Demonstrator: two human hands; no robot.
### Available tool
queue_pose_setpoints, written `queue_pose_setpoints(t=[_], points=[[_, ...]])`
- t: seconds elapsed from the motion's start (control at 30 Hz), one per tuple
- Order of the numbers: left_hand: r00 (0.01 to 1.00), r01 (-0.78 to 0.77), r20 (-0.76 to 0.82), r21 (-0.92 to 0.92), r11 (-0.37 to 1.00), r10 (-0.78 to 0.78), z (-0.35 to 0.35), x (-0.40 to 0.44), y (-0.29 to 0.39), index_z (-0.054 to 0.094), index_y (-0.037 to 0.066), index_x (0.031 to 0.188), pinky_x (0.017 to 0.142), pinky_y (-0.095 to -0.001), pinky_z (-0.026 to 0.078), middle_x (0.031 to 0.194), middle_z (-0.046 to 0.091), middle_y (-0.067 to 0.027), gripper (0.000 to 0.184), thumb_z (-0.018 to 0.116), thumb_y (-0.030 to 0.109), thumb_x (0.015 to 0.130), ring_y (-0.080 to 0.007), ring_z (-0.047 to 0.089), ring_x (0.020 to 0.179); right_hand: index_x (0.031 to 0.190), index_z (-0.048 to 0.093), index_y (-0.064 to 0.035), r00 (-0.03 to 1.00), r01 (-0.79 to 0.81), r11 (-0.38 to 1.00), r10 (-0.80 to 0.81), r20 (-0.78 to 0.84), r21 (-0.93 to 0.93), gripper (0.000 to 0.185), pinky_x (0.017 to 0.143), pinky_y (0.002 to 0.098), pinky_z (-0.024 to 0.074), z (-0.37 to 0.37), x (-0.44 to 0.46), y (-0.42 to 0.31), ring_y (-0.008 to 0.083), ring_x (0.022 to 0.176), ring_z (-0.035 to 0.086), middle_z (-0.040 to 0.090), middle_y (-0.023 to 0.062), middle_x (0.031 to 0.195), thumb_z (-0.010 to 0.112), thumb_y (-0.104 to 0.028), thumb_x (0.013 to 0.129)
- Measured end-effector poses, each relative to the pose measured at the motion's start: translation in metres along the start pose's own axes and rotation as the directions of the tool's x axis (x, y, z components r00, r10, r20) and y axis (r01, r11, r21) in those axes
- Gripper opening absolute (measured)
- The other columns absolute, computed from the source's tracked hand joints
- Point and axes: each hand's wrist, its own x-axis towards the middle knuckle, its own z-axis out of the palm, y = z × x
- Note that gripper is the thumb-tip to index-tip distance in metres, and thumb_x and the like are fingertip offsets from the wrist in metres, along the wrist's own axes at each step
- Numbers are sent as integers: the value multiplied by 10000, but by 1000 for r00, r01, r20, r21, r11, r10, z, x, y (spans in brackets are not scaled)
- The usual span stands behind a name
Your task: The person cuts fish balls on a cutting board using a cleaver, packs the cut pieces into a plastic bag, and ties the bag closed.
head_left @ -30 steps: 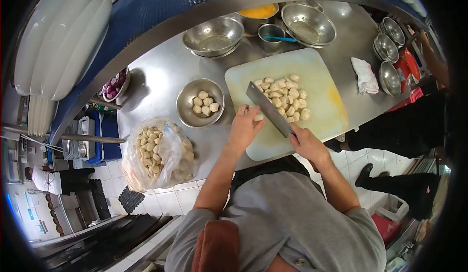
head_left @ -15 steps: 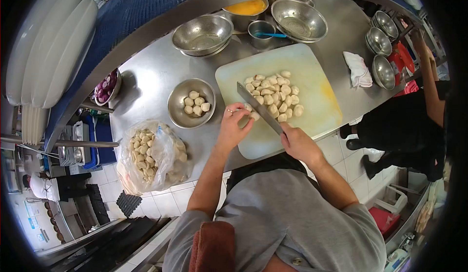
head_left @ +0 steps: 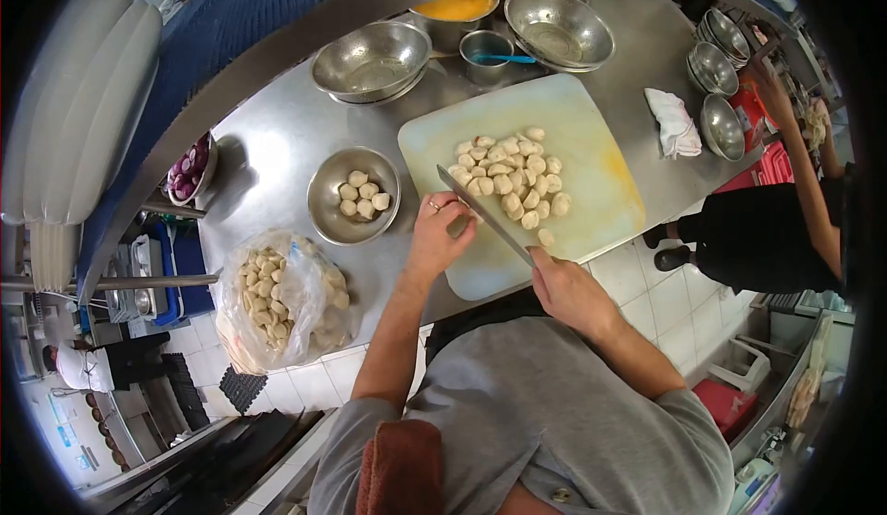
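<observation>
My right hand (head_left: 575, 293) is closed round the handle of a long knife (head_left: 494, 225), whose blade slants up and left over the cutting board (head_left: 601, 182). Close against the blade, my left hand (head_left: 438, 235) pinches a pale round piece, mostly hidden by the fingers and the knife. A heap of cream-coloured, ball-like pieces (head_left: 506, 181) lies on the board beyond the blade; their exact kind is unclear. Left of the board, a steel bowl (head_left: 321, 203) contains several whole balls (head_left: 358, 192). An open plastic bag (head_left: 309, 316) full of similar pieces lies near the table's front edge.
Steel bowls (head_left: 370, 60) and a pot of yellow liquid (head_left: 457, 4) line the back. A blue-handled utensil (head_left: 506, 58) rests in a small pot. A white cloth (head_left: 673, 122) lies to the right. Another person (head_left: 767, 238) stands at right. A shelf edge (head_left: 277, 30) arches overhead.
The view has shifted slightly. The blade has turned more edge-on beside my left fingers, and one pale piece now lies apart from the heap, near the board's right side.
</observation>
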Motion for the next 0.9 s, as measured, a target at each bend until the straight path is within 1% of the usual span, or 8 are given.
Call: queue_pose_setpoints(t=[0.2,0.43,0.53,0.63,0.73,0.8,0.83,0.9], points=[[1000,-2,6,-38,999,2,1,-2,-5,670,60,874,843,-399,512,1019,631,-87,196,787,76,718,-296,603,983,1215,462,57,1000,-3,1000,3,30,-14,317,662,520,517,-3,0,-3,439,736,657,647,258,750,538,-29,919],[1000,17,6,-96,995,-17,-1,1,-9,667,53,860,856,-397,511,1015,631,-101,196,785,82,707,-299,607,990,1203,451,74,997,-12,999,15,74,-46,328,653,521,513,3,17,-5,434,705,645,627,252,716,549,-12,901],[1000,22,6,-107,994,-21,-1,1,-12,665,53,860,856,-398,514,1021,631,-105,200,787,84,704,-301,613,991,1197,447,80,998,13,999,-10,69,-41,329,643,521,512,7,22,-1,433,689,642,626,252,710,549,-5,897],[1000,15,-1,-108,994,-16,0,0,-15,665,53,860,849,-398,519,1024,632,-108,203,788,82,702,-301,618,986,1195,440,55,998,29,999,-27,52,-32,313,646,539,496,11,27,2,445,688,633,615,261,703,553,-19,913],[1000,20,-4,-112,994,-21,0,-1,-17,664,53,858,840,-396,521,1022,631,-109,205,790,78,698,-300,621,979,1170,445,59,995,-17,1000,15,99,22,296,642,536,498,15,39,1,444,690,633,610,266,695,554,-14,904],[1000,23,-2,-117,993,-23,0,-4,-18,665,54,856,835,-394,522,1020,631,-109,205,791,77,696,-299,622,975,1123,446,89,997,13,999,-16,76,43,277,612,523,508,28,49,6,443,670,644,605,268,657,555,-2,885],[1000,13,-3,-111,994,-13,0,-5,-19,664,53,859,833,-394,521,1021,630,-109,213,795,79,693,-298,622,972,1123,446,89,997,10,999,-13,73,42,277,612,523,508,37,54,9,443,670,644,605,268,657,555,-2,885],[1000,-5,-8,-101,995,4,1,-7,-19,663,52,861,831,-394,520,1022,629,-108,220,799,80,690,-298,621,969,1120,465,64,998,58,997,-57,-19,41,255,614,525,505,49,63,17,447,672,644,611,271,660,556,-19,897]])
